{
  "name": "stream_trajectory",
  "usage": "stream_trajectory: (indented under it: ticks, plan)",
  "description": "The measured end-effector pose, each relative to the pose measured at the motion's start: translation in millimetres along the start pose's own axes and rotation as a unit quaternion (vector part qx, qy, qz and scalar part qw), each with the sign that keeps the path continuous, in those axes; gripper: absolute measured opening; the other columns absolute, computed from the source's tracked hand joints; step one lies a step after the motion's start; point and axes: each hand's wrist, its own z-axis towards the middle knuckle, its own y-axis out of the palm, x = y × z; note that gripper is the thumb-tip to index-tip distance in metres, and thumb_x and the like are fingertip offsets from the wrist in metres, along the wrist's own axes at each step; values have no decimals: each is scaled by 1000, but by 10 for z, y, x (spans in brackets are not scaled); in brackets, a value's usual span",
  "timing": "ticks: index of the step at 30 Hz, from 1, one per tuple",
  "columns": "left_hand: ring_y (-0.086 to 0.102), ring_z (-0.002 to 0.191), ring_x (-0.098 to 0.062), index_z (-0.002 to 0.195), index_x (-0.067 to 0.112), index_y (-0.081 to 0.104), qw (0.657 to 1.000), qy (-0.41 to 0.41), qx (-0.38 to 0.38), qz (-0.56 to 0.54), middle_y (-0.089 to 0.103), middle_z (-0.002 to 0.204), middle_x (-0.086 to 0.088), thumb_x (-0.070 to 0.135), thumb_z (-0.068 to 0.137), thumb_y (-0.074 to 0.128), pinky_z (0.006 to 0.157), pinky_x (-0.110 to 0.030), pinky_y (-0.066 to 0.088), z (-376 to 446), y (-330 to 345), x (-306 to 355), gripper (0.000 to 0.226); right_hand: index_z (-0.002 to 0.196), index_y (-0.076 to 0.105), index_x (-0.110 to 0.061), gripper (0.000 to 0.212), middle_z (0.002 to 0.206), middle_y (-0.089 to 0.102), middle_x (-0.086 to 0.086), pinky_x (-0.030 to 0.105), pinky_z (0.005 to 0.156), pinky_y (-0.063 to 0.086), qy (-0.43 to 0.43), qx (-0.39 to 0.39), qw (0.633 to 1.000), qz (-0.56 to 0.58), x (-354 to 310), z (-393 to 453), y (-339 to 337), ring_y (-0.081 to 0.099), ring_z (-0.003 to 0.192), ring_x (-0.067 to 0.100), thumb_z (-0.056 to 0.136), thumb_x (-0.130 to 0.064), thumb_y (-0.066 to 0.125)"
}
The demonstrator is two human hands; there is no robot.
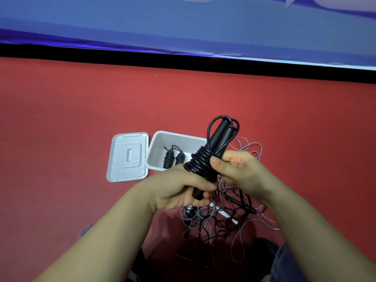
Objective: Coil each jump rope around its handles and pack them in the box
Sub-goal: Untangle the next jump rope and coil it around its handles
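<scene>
Box (156, 139) open-topped; lid (128, 157) beside it, rope tangle (219, 218) nearer

text: none legible | blue banner (183, 21): only cut-off pale shapes along its top edge, unreadable | lid (127, 157): bore moulded ridges, no lettering

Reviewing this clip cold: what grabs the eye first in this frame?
Both hands, left hand and right hand, grip a black jump rope coiled round its handles, held up at centre. Behind it sits an open white box with coiled ropes inside, its lid alongside; a tangle of loose ropes lies below the hands.
</scene>
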Motion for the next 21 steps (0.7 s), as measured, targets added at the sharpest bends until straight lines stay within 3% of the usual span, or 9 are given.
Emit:
stream_trajectory:
  ticks: [3, 6, 8, 10, 13, 15, 17, 21]
  plan:
    - [61, 69, -18, 91, 12, 68, 993, -49, -101, -36, 60, 78, -8, 10, 51, 85, 70, -33, 55, -44, -105, 24, 44, 88, 65, -6, 30, 53, 41, -3, 12, 41, 23, 28, -24, 999, -17, 53, 10, -55, 26, 41, 1, 81, -35, 67]
    - [58, 60, -15, 83, 12, 64, 996, -76, -37, -11, 56, 67, -4, 14, 51, 80, 63, -28, 54, 4, -39, -22, 36, 97, 64, 5, 35, 52, 49, -10, 12, 43, 26, 27, -34, 998, -33, 61, -2, -45, 30, 41, -1, 84, -28, 62]
    - [50, 51, -11, 75, 13, 65, 998, -62, -4, -19, 51, 61, -2, 21, 56, 72, 53, -22, 47, 33, 53, -30, 22, 84, 62, 4, 28, 48, 49, -12, 12, 44, 29, 23, -1, 999, -38, 47, -2, -16, 35, 38, -2, 91, -23, 57]
    - [45, 48, -9, 82, 13, 64, 999, -29, 20, -20, 48, 60, -1, 20, 64, 70, 47, -18, 41, 55, 100, -18, 21, 68, 55, -10, 28, 41, 46, -15, 9, 42, 31, -1, 51, 998, -35, 30, 1, 34, 38, 36, -3, 94, -20, 50]
    - [42, 48, -9, 88, 12, 58, 997, 28, 73, 16, 47, 58, 0, 17, 71, 63, 44, -16, 36, 39, 148, -18, 18, 55, 50, -23, 36, 42, 39, -14, 13, 46, 28, -34, 121, 987, -102, 61, -20, 110, 35, 41, 0, 89, -37, 51]
    - [40, 48, -9, 74, 16, 62, 995, 47, 87, 28, 46, 58, -1, 15, 70, 63, 43, -16, 35, -7, 201, -42, 4, 54, 55, -29, 36, 42, 38, -14, 21, 50, 27, -40, 160, 972, -169, 129, -80, 110, 33, 44, 3, 87, -43, 55]
    - [40, 48, -9, 63, 20, 64, 994, 48, 92, 46, 44, 59, -1, 10, 70, 66, 43, -16, 34, -95, 250, -82, 12, 62, 60, -28, 29, 40, 41, -13, 25, 50, 29, -20, 188, 965, -183, 111, -185, 124, 36, 40, 4, 82, -49, 60]
    - [39, 46, -7, 66, 18, 59, 992, 37, 113, 40, 45, 58, 2, 13, 65, 68, 43, -15, 32, -377, 333, -122, 11, 68, 52, -12, 34, 38, 45, -5, 26, 46, 34, 48, 124, 976, -171, -32, -558, 111, 42, 33, 11, 88, -40, 57]
